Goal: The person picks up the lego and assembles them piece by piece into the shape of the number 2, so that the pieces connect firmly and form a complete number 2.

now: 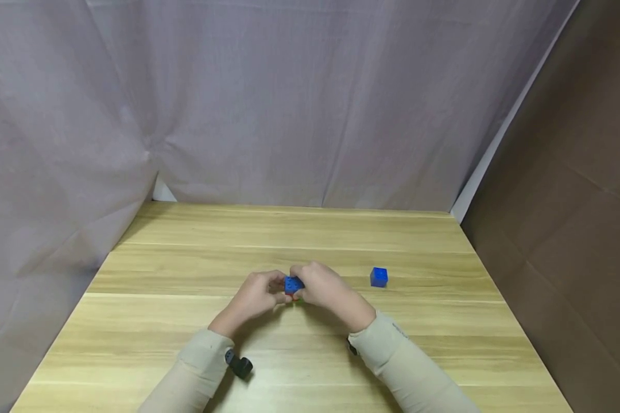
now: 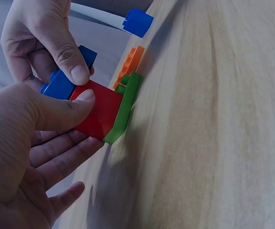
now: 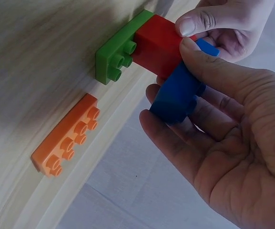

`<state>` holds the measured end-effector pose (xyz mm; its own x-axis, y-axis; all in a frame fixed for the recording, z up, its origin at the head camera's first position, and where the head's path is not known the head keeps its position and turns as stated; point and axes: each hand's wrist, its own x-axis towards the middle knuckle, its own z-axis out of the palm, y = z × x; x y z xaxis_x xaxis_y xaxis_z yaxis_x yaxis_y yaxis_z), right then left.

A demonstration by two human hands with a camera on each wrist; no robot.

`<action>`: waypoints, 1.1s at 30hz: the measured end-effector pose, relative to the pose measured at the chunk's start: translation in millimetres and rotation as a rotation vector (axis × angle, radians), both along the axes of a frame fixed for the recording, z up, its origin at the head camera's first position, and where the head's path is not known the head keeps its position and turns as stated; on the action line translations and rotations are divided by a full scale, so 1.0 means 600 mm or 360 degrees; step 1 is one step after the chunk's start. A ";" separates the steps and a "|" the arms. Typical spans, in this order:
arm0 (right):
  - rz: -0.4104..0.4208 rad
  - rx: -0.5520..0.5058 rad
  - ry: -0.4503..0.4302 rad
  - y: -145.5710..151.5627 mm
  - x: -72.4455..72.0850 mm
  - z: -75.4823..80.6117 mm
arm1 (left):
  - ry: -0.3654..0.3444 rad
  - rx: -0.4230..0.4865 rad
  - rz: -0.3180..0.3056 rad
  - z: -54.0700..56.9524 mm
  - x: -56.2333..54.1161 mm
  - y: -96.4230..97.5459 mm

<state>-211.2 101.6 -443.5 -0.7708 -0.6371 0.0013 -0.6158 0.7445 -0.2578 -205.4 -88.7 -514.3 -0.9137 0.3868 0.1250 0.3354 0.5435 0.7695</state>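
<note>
My left hand (image 1: 255,295) pinches a red toy building block (image 2: 101,112) between thumb and fingers. The block stands on one end of a flat green brick (image 2: 126,112), whose other end shows bare studs in the right wrist view. My right hand (image 1: 324,287) grips a blue brick (image 3: 175,95) with thumb and fingers, holding it against the top of the red block. One end of this blue brick sticks out past the red. Both thumbs come close together at the seam between blue and red.
A flat orange brick (image 3: 66,136) lies on the wooden table (image 1: 186,258), just past the green one. Farther right stands a small blue block (image 1: 379,277). Grey cloth (image 1: 268,103) hangs behind the table, and a brown panel (image 1: 573,189) rises on the right.
</note>
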 end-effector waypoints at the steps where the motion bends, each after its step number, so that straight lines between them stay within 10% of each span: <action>1: 0.0002 0.0001 0.0004 0.000 0.000 0.000 | 0.0007 0.0001 -0.0003 0.000 -0.001 0.000; 33: 0.0029 0.0053 0.0052 -0.008 0.003 0.013 | 0.0053 0.0062 -0.0153 0.027 0.002 -0.006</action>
